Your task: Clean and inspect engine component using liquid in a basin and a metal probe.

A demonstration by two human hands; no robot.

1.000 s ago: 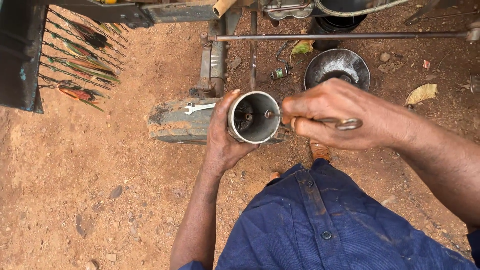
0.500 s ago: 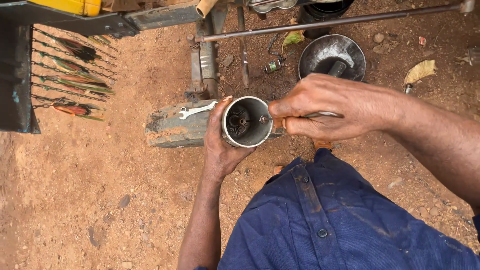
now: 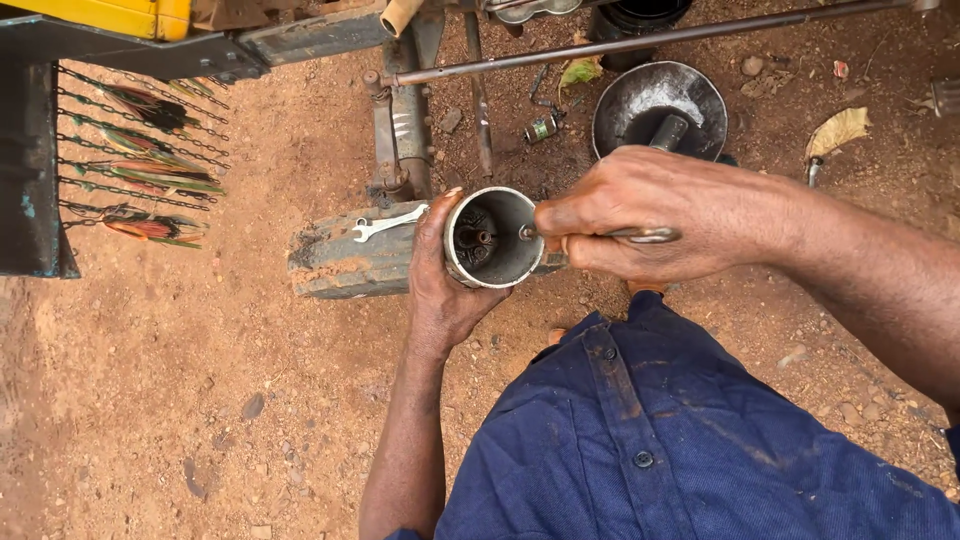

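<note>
My left hand [image 3: 445, 290] cups a round metal housing [image 3: 492, 238] from below and from its left side, thumb up along the rim, with the open mouth turned toward me so I see the dark, greasy inside and a small stud in the middle. My right hand [image 3: 650, 215] is closed around a slim metal tool [image 3: 640, 235] just to the right of the housing; the tool's tip reaches over the housing's right rim and into the opening, and its shiny end sticks out past my knuckles. Just left of the housing lies a worn block [image 3: 345, 265] on the red dirt ground [image 3: 180, 400], and a small open-ended spanner [image 3: 388, 222] rests on top of that block. Beyond the housing, up and to its right, a dark metal bowl [image 3: 690, 95] sits on the ground with a short cylinder inside. A long thin rod [image 3: 640, 38] runs across above the housing. Far left of the housing, chains [image 3: 130, 165] with coloured tassels hang from a dark frame. Below the housing is my blue work shirt [image 3: 680, 440].
</note>
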